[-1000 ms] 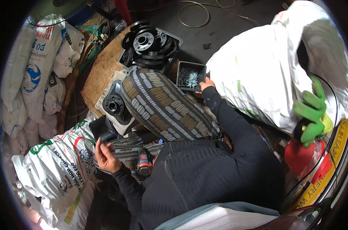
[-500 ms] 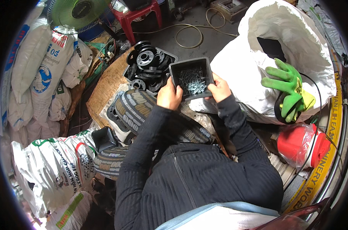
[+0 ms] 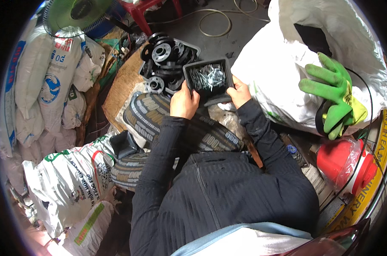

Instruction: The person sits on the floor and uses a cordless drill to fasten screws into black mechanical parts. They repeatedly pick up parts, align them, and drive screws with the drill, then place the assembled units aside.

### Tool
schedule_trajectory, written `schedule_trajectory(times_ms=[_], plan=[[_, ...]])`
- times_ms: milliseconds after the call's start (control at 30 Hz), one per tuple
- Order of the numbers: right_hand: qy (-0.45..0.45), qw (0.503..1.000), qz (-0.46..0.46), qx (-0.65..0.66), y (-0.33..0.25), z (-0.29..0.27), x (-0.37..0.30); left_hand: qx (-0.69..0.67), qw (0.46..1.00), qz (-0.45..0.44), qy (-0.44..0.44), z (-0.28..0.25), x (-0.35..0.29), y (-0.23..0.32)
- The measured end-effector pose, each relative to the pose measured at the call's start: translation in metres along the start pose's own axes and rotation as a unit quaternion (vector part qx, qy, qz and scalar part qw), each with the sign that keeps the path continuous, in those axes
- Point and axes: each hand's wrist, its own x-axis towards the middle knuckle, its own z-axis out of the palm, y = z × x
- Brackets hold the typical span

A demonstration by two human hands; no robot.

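Observation:
Both my hands grip a square black plastic box from its two sides. My left hand is closed on its left wall, thumb on the near corner. At the opposite side, my right hand is wrapped round the right wall. Inside lie many silvery metal fasteners, shaped like screws or bolts; they are too small to tell exactly. The box tilts so that its inside faces me. Just beyond my left hand, a tray holds a heap of black round flanged metal parts.
A large white sack stands at right with green gloves over its side. Below it sits a red jug. Full white sacks are stacked at left beneath a green fan. A red stool stands at the back.
The box's tilt has changed, and the fasteners have shifted from the near right toward its far side and middle. Both hands keep their hold. The whole view has shifted slightly.

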Motion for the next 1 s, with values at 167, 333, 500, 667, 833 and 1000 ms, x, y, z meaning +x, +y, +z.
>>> schedule_trajectory(times_ms=[167, 333, 500, 667, 833, 1000], plan=[[0.026, 0.981, 0.144, 0.125, -0.028, -0.004, -0.001, -0.026, 1.0, 0.018, -0.004, -0.005, 0.007, 0.011], [0.022, 0.999, 0.032, 0.036, 0.003, -0.009, -0.004, -0.001, 1.0, 0.002, -0.011, 0.005, 0.001, 0.011], [0.018, 0.979, 0.152, 0.132, -0.024, -0.009, -0.003, -0.022, 0.999, -0.001, -0.027, -0.001, 0.006, 0.014], [0.032, 0.989, 0.131, 0.064, -0.006, -0.01, -0.009, 0.004, 0.999, -0.022, -0.044, 0.013, 0.002, 0.007], [0.023, 0.97, 0.19, 0.149, -0.023, -0.005, -0.004, -0.023, 0.997, -0.047, -0.054, 0.001, 0.01, 0.012], [0.047, 0.985, 0.063, 0.157, -0.026, -0.01, -0.012, -0.015, 0.998, 0.0, -0.059, -0.002, 0.001, 0.027]])
